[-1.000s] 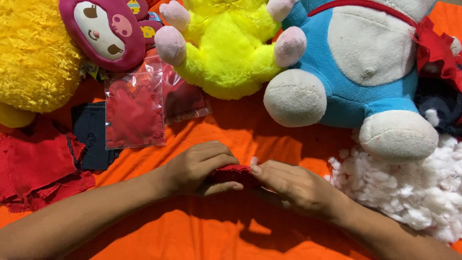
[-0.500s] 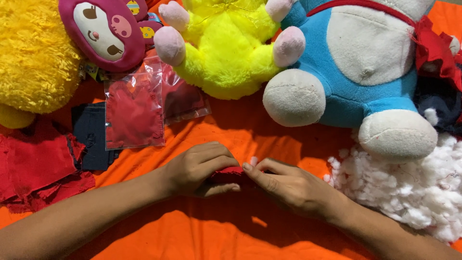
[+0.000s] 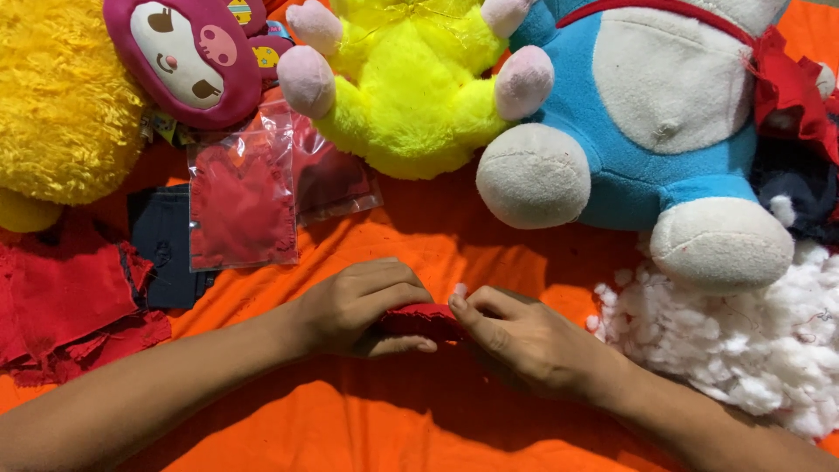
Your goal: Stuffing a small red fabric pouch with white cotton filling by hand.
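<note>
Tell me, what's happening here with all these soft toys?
A person's left hand and right hand meet over a small red fabric piece, pinching it between them on an orange cloth. A pile of white stuffing lies by the right hand. Plush toys line the top: yellow, blue and white, pink. Clear bags of red fabric lie to the left.

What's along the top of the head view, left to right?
Yellow fuzzy plush → maroon-hooded doll → neon yellow plush with pink paws → blue and white plush → red fabric scrap.
</note>
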